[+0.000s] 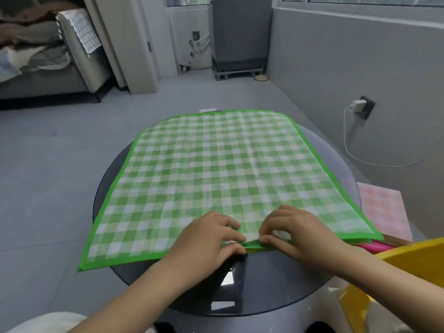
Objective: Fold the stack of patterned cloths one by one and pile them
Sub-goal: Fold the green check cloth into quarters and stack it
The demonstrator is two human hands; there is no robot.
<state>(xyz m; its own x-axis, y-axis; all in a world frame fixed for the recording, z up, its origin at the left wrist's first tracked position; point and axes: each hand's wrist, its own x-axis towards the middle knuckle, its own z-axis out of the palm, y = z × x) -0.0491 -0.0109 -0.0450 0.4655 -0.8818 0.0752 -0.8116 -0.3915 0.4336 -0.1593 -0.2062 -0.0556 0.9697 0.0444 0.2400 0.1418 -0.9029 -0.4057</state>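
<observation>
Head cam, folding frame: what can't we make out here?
- Cloths under the green checked cloth: covered by it, only pink and green edges show at right; count unknown.
- Near hem between left hand and right hand: hidden by fingers.
- Yellow object: cut off by the right edge.
- Pink checked sheet: partly hidden by the table.

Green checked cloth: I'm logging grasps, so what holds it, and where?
Both hands, left hand and right hand, pinch the green checked cloth at its near edge's middle.
</observation>
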